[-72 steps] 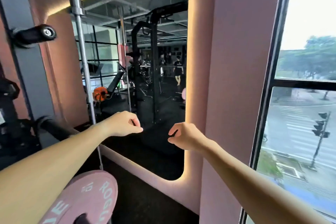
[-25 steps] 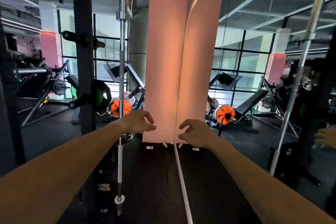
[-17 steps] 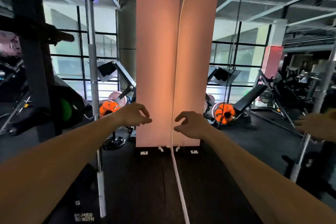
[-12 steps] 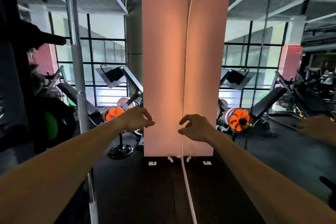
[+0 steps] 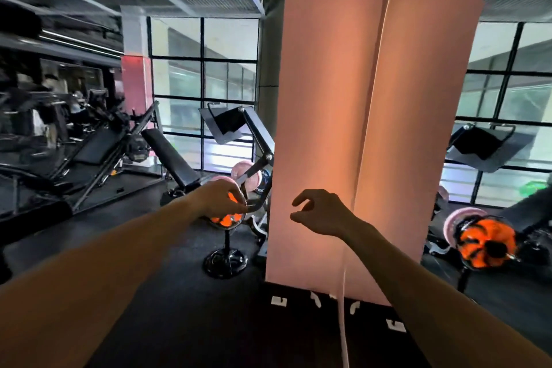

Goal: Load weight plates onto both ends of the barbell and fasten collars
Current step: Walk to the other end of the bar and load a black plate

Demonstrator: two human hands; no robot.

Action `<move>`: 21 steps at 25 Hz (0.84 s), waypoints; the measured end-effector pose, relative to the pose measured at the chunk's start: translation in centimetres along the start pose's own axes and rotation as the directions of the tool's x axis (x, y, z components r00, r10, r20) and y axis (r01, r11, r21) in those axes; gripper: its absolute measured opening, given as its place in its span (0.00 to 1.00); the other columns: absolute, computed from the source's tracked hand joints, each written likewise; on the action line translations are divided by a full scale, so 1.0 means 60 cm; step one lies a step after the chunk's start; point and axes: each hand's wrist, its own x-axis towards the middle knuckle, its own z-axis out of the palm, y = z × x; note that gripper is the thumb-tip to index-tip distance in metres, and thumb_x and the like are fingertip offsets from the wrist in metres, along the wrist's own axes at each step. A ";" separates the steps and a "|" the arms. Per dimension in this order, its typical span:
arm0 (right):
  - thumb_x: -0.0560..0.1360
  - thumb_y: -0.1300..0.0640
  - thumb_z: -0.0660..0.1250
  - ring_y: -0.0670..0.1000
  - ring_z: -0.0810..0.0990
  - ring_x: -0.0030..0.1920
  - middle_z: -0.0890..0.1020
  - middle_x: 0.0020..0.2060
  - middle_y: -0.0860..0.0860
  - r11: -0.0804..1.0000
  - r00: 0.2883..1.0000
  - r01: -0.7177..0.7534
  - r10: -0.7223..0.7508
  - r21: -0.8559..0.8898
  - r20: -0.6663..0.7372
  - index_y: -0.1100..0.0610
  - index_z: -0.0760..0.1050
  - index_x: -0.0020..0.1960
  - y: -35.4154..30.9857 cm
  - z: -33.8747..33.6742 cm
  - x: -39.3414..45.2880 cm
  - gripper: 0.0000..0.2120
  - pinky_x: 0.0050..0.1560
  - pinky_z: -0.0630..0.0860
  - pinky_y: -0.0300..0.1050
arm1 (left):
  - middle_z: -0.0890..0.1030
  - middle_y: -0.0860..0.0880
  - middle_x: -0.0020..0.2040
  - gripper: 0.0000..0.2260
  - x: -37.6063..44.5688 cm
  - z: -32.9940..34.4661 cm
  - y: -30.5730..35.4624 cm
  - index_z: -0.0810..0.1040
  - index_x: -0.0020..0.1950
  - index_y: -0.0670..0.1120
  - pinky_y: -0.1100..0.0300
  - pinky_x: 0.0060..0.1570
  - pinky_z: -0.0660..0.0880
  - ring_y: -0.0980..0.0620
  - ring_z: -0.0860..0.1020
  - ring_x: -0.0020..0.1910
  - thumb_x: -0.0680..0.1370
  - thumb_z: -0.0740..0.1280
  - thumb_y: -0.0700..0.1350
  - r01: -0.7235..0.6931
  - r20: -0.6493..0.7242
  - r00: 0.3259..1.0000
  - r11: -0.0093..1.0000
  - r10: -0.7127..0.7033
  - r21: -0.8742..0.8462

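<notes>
Both arms reach forward toward the pink pillar [image 5: 334, 128]. The left hand [image 5: 219, 199] and right hand [image 5: 321, 213] hang loosely curled, empty, the right in front of the pillar. Orange and pink weight plates [image 5: 227, 218] sit just left of the pillar's base, behind the left hand.

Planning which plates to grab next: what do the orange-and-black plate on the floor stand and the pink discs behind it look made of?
The orange-and-black plate, partly behind the left hand, looks like matte moulded rubber or urethane; motion blur leaves that open. The pink discs behind it look smooth and matte, probably rubber-coated bumper plates. The black floor stand shows glossy highlights, suggesting painted or polished metal.
</notes>
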 end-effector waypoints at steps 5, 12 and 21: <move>0.73 0.50 0.74 0.50 0.82 0.48 0.85 0.52 0.51 0.997 0.996 0.080 -0.080 0.018 0.036 0.51 0.81 0.55 0.053 0.058 0.333 0.12 0.51 0.78 0.44 | 0.83 0.51 0.47 0.08 0.256 -0.020 -0.172 0.79 0.40 0.58 0.59 0.47 0.75 0.54 0.80 0.45 0.72 0.75 0.57 0.110 -0.050 0.993 0.990 -0.106 0.086; 0.72 0.51 0.74 0.48 0.80 0.46 0.83 0.44 0.46 0.942 0.939 0.317 -0.328 0.112 0.103 0.49 0.83 0.53 -0.013 0.173 0.738 0.10 0.46 0.73 0.39 | 0.79 0.53 0.44 0.11 0.477 -0.110 -0.328 0.84 0.53 0.48 0.61 0.48 0.73 0.54 0.78 0.47 0.74 0.74 0.52 0.305 -0.164 0.945 0.944 -0.283 0.130; 0.71 0.52 0.73 0.46 0.80 0.40 0.81 0.34 0.43 0.646 0.554 0.661 -0.764 0.382 0.332 0.47 0.80 0.47 -0.245 0.414 1.068 0.05 0.37 0.70 0.35 | 0.77 0.60 0.40 0.09 0.465 -0.202 -0.538 0.82 0.51 0.51 0.62 0.46 0.72 0.54 0.78 0.45 0.74 0.75 0.54 0.789 -0.489 0.526 0.614 -0.695 -0.022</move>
